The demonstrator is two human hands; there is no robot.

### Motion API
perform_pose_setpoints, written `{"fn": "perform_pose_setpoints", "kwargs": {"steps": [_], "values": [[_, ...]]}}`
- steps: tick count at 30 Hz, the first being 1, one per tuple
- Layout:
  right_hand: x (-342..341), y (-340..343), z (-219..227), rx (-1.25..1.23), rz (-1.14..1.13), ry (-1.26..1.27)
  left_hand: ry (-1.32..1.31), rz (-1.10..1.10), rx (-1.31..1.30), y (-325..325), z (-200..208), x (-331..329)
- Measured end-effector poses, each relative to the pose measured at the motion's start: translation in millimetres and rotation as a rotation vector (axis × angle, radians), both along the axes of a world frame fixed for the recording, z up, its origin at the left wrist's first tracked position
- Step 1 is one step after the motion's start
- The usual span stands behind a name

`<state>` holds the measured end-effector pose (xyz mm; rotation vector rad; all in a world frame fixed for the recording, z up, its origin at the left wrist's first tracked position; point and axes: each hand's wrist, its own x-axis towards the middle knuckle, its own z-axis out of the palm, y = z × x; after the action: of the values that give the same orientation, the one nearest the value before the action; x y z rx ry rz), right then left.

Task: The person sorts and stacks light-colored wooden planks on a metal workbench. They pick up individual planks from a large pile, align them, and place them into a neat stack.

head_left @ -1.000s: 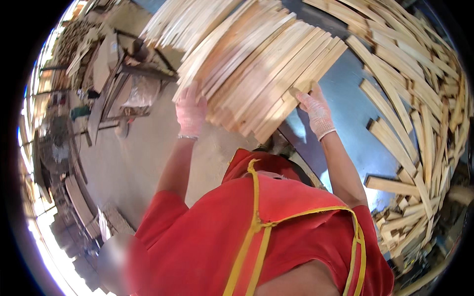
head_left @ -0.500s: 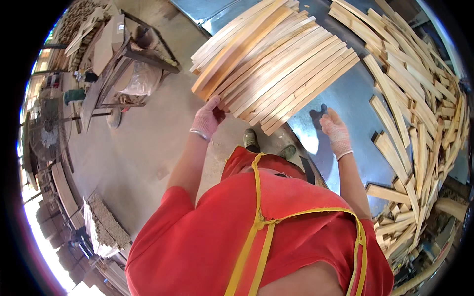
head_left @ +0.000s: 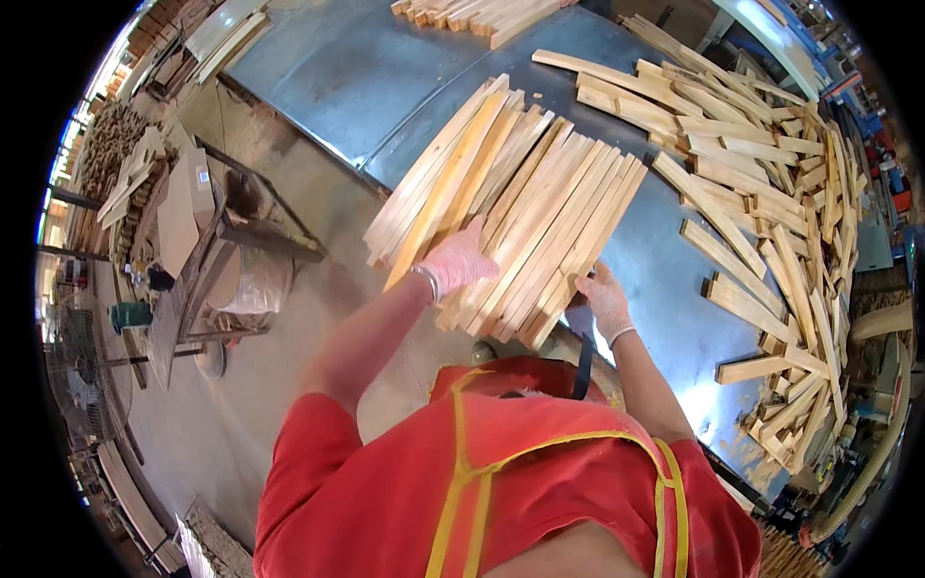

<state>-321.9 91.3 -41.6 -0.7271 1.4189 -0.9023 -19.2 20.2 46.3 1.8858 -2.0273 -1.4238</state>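
Note:
A row of pale wooden slats (head_left: pixel 549 222) lies side by side at the near edge of the metal table, their near ends jutting past it. My left hand (head_left: pixel 461 262), in a light knitted glove, rests on top of the slats left of the middle, thumb and fingers apart. Beside it a yellower slat (head_left: pixel 448 188) lies at a slant on the left part of the row. My right hand (head_left: pixel 607 303), gloved too, is at the row's near right corner, its fingers closed against the outermost slat. Its fingertips are partly hidden.
Loose slats (head_left: pixel 761 183) lie in a big jumbled heap on the right of the metal table (head_left: pixel 337 87). Another row of slats (head_left: pixel 482 14) is at the far edge. To the left stands a wooden frame bench (head_left: pixel 251 231) on the concrete floor (head_left: pixel 241 414), with a fan (head_left: pixel 82 376) beyond.
My left hand has gone from the slats' near left corner onto their top. My right hand has moved from above the table to the row's right corner. The view has shifted, showing more table.

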Motion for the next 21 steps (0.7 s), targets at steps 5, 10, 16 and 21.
{"fn": "perform_pose_setpoints", "kwargs": {"steps": [5, 10, 16, 21], "values": [[-10, -5, 5, 0.027, 0.014, 0.262, 0.067, 0.122, -0.159, 27, 10, 51], [1, -30, -5, 0.125, 0.128, 0.171, -0.279, 0.191, -0.365, -11, -4, 104], [18, -46, -18, 0.177, 0.234, 0.257, -0.551, -0.026, -0.347, -36, -27, 112], [8, -45, -49, 0.137, 0.347, 0.177, -0.345, 0.248, -0.417, -24, -39, 83]]}}
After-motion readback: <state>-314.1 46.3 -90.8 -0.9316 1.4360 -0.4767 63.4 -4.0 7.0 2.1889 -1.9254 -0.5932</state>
